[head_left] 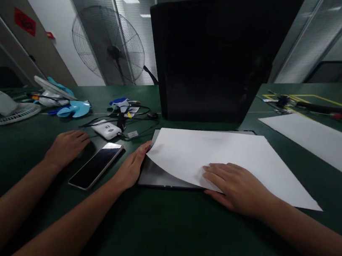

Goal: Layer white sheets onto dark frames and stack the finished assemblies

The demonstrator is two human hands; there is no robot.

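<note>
A large white sheet of paper [193, 152] lies over a flat grey panel with a dark rim [164, 178]; its near left edge curls up off the panel. At the sheet's left corner, my left hand [132, 165] has its thumb and fingers closed on the paper edge, beside the panel's left side. My right hand [235, 188] rests palm down on the sheet near its front edge, fingers stretched out. Further left, a third hand [68, 147], apparently another person's, lies on the table beside a smartphone [95, 166].
Behind the sheet stands a tall black panel [212, 61]. A white device [106, 129] with cables lies left of it, near fan parts [74, 109]. Another white sheet [321, 143] and black gear [335, 111] are on the right of the green table [175, 234].
</note>
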